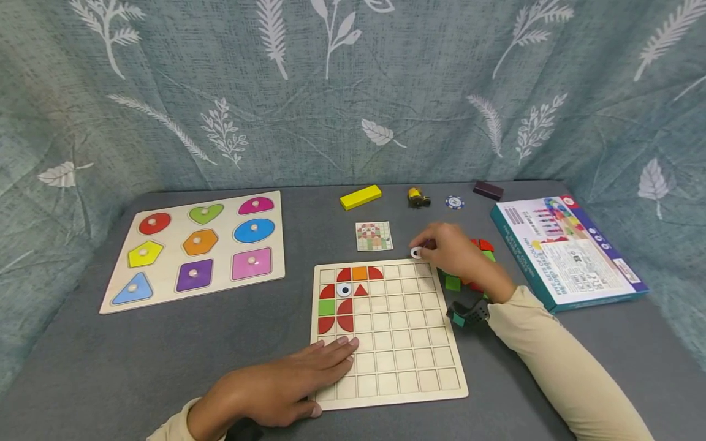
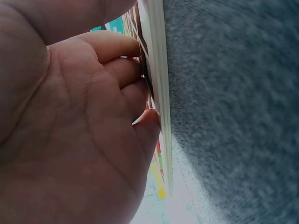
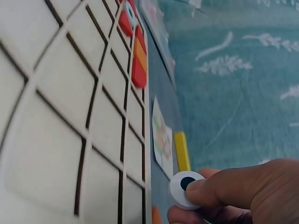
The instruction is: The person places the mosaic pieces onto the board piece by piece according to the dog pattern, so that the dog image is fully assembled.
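A wooden grid board (image 1: pixel 408 355) lies before me, with several red, orange and green pieces and one white eye piece (image 1: pixel 344 290) set in its upper left squares. My right hand (image 1: pixel 449 251) pinches a second white eye piece (image 1: pixel 416 252) (image 3: pixel 185 188) just beyond the board's far right corner. My left hand (image 1: pixel 287 383) lies flat on the board's near left part, fingers straight; the left wrist view shows the fingers (image 2: pixel 126 74) pressed against the board (image 2: pixel 156 70). A pile of loose coloured pieces (image 1: pixel 477 269) sits under my right wrist.
A small pattern card (image 1: pixel 374 236) lies beyond the board. A shape puzzle board (image 1: pixel 198 248) is at the left, the game box (image 1: pixel 568 251) at the right. A yellow block (image 1: pixel 361 196), a small toy (image 1: pixel 418 197), a chip (image 1: pixel 455 202) and a dark block (image 1: pixel 488 190) lie at the back.
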Demonstrator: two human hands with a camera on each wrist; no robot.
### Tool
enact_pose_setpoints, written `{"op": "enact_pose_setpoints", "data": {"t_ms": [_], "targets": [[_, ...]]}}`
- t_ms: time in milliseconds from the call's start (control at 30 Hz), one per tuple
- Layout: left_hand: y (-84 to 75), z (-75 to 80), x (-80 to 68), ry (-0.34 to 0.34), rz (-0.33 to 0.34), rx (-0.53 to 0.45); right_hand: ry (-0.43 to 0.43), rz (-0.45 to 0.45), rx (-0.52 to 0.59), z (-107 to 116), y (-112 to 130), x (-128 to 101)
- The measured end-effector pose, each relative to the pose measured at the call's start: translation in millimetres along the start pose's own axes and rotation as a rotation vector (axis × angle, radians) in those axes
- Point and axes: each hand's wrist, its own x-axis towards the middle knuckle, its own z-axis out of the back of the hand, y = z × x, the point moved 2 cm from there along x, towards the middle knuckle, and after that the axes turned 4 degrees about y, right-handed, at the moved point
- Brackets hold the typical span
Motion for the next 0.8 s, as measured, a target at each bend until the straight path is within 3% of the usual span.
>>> {"op": "enact_pose_setpoints", "data": {"t_ms": [567, 800], "targets": [[-0.8, 2.4, -0.2, -0.003, 0.002, 0.002, 0.118, 0.131, 0.047, -23.6, 25.0, 0.5], [-0.4, 2.4, -0.7, -0.001, 0.002, -0.011, 0.151, 0.144, 0.071, -34.5, 34.8, 3.1]]}}
